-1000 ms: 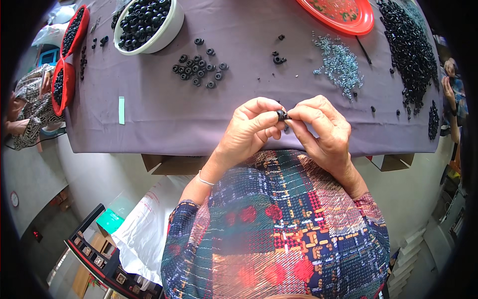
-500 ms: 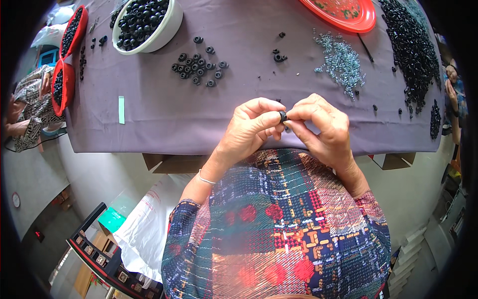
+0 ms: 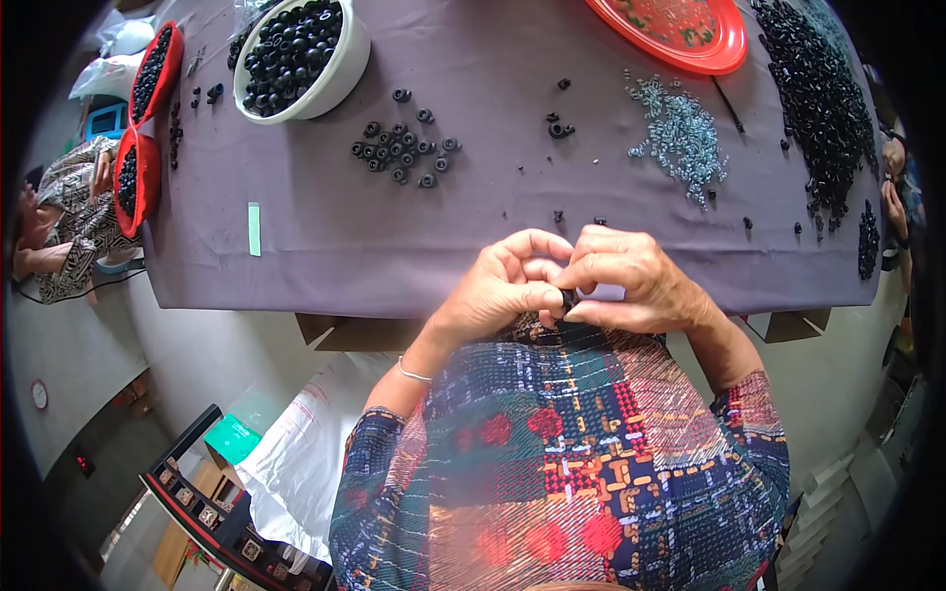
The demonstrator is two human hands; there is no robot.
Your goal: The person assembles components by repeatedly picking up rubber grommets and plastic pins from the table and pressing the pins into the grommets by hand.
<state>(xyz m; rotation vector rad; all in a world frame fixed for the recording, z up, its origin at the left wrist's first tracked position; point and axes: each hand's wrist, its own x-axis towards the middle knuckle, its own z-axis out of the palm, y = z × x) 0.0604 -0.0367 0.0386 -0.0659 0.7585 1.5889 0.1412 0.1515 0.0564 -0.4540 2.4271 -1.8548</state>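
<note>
My left hand (image 3: 507, 284) is closed, thumb and fingers pinching a small round black piece (image 3: 569, 299) just over the table's near edge. My right hand (image 3: 641, 284) meets it from the right, thumb and fingertips closed at the same piece. Its fingers partly cover the piece, and I cannot make out whether they hold a second small part. Beyond my hands lies a loose group of round black pieces with holes (image 3: 399, 148). A heap of tiny shiny pale-blue pieces, like small springs (image 3: 680, 133), is to the right of that group.
A white tub (image 3: 352, 74) of black round pieces stands at the far left, red trays (image 3: 146, 177) at the left edge. At the far right are a red plate (image 3: 734, 44) and a large heap of small black parts (image 3: 818, 108). A green strip (image 3: 254, 229) lies on the cloth (image 3: 325, 236).
Both hands have come down closer to my body, still together at the black piece. The right hand has turned, its fingers more curled. The view has shifted slightly.
</note>
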